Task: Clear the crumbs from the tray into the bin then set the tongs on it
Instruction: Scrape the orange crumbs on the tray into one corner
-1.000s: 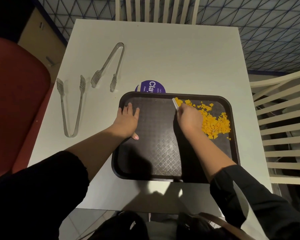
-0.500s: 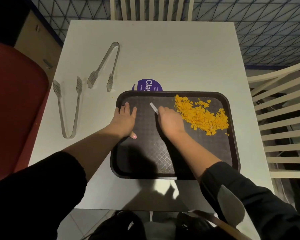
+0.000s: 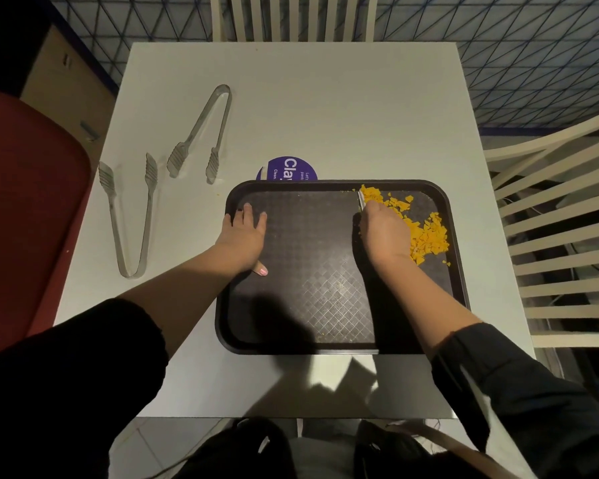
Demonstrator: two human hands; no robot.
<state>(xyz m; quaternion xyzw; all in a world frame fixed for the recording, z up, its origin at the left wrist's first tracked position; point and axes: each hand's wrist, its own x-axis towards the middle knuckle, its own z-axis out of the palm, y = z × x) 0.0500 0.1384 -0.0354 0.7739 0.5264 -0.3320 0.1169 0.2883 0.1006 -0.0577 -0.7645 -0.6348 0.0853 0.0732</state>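
Far left there's a red seat (image 3: 25,202) right up against the white table (image 3: 325,98). On the table's left side are two sets of metal tongs, both lying flat with their arms apart. The long tongs (image 3: 128,219) are nearest the edge, hinge toward the person. The second tongs (image 3: 201,133) sit a bit farther back at an angle, hinge pointing away. They're close but not touching, and both are off the tray.

Next over, a round purple sticker (image 3: 287,169) is partly covered by the tray's far rim. The dark tray (image 3: 221,305) sits on the near-middle of the table. The left hand (image 3: 244,236) lies palm down on the tray's left part, fingers straight, holding nothing.

The right hand (image 3: 384,233) is curled around a thin white strip (image 3: 360,200), one end sticking out past the fingers. The orange crumbs (image 3: 426,233) are heaped just right of that hand, in the tray's far-right corner and down its right side, with a couple of strays near the right rim.

Past the table's right edge there's a pale slatted chair (image 3: 550,236).
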